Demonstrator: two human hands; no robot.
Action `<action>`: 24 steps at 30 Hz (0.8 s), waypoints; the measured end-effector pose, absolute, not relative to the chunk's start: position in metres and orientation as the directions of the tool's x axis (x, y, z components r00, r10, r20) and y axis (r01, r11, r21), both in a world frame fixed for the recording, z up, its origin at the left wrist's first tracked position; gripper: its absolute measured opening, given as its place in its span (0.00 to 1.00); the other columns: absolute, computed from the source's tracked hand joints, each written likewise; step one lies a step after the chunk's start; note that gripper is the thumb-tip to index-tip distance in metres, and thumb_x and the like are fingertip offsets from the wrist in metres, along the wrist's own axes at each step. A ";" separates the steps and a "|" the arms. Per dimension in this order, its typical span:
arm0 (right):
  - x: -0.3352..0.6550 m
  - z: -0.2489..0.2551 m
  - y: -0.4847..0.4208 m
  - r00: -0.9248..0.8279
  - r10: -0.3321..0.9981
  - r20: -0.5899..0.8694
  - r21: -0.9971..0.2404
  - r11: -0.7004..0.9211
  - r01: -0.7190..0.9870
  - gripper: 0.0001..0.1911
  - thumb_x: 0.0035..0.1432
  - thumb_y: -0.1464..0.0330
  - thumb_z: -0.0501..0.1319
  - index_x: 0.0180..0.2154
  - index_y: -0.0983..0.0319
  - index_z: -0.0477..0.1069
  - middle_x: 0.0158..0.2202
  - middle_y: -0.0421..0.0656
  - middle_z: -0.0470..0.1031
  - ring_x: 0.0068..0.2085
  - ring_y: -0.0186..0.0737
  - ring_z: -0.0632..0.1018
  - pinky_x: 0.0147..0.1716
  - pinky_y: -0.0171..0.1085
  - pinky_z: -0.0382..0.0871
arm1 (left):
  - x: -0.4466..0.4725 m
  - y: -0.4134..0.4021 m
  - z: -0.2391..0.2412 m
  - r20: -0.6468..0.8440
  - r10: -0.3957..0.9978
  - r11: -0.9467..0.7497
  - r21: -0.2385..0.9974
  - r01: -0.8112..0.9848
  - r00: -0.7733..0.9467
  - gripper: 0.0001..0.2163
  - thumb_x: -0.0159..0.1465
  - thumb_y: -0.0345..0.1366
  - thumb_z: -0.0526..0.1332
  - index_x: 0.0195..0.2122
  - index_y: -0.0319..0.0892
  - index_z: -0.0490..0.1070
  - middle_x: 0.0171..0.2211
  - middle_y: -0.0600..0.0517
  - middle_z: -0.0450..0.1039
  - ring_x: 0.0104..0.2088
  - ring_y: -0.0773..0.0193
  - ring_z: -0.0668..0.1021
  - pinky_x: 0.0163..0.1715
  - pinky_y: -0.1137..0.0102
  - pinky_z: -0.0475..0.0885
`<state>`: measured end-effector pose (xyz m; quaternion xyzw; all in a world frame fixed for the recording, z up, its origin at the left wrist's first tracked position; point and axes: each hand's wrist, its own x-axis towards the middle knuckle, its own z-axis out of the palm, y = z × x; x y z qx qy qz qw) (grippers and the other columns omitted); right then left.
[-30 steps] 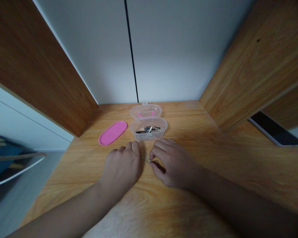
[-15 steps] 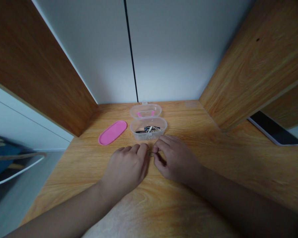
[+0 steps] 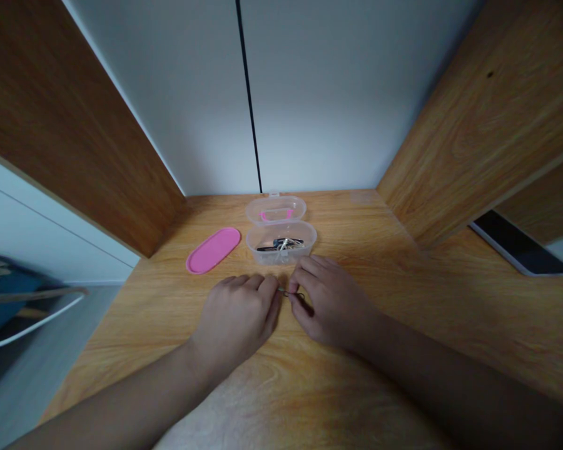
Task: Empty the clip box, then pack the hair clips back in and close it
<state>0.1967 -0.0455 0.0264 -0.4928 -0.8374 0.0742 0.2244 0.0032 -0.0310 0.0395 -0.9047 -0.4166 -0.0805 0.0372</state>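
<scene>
We pinched a small, thin metal wire clip [image 3: 291, 294] between our left hand [image 3: 237, 315] and right hand [image 3: 331, 306], low over the wooden table [image 3: 403, 300]; light and springy, it seemed best gripped at its ends.

Two hands, left [image 3: 237, 312] and right [image 3: 331, 300], lay on one wooden desk [image 3: 403, 312]. One small metal clip [image 3: 288, 292] sat between them. One clear case [image 3: 280, 240], one pink lid [image 3: 213, 250] and one dark tablet [image 3: 520, 244] were present.
</scene>
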 end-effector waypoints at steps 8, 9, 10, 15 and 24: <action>0.196 0.026 -0.045 -0.388 0.850 0.358 -0.329 0.503 0.799 0.01 0.55 0.73 0.59 0.32 0.62 0.69 0.34 0.44 0.71 0.38 0.42 0.71 0.40 0.41 0.64 | 0.002 -0.034 0.044 0.148 0.746 -0.661 0.041 0.749 0.650 0.05 0.63 0.32 0.55 0.34 0.43 0.69 0.29 0.48 0.78 0.27 0.52 0.80 0.28 0.60 0.73; 0.196 0.027 -0.044 -0.381 0.850 0.365 -0.325 0.499 0.803 0.01 0.55 0.73 0.59 0.32 0.62 0.69 0.33 0.44 0.71 0.38 0.43 0.71 0.40 0.41 0.64 | 0.002 -0.034 0.044 0.143 0.740 -0.669 0.056 0.741 0.657 0.04 0.63 0.32 0.55 0.34 0.43 0.69 0.30 0.48 0.78 0.28 0.52 0.80 0.29 0.60 0.73; 0.196 0.028 -0.045 -0.371 0.853 0.368 -0.318 0.490 0.812 0.01 0.55 0.73 0.59 0.32 0.62 0.69 0.33 0.43 0.71 0.38 0.43 0.71 0.40 0.41 0.64 | 0.002 -0.034 0.043 0.141 0.735 -0.676 0.069 0.734 0.663 0.05 0.62 0.32 0.55 0.35 0.43 0.69 0.30 0.48 0.78 0.29 0.52 0.80 0.30 0.60 0.73; 0.193 0.034 -0.047 -0.303 0.894 0.330 -0.264 0.396 0.880 0.03 0.54 0.71 0.60 0.34 0.62 0.69 0.35 0.45 0.72 0.40 0.46 0.72 0.40 0.43 0.64 | 0.003 -0.033 0.041 0.155 0.706 -0.707 0.122 0.696 0.690 0.06 0.63 0.32 0.54 0.38 0.43 0.70 0.31 0.49 0.77 0.30 0.54 0.80 0.31 0.61 0.74; 0.195 0.031 -0.048 -0.350 0.902 0.253 -0.251 0.411 0.877 0.02 0.57 0.72 0.58 0.33 0.62 0.69 0.36 0.47 0.71 0.39 0.46 0.71 0.40 0.43 0.64 | 0.003 -0.033 0.040 0.145 0.717 -0.697 0.160 0.699 0.682 0.06 0.64 0.33 0.54 0.36 0.42 0.70 0.29 0.49 0.77 0.28 0.54 0.79 0.30 0.61 0.74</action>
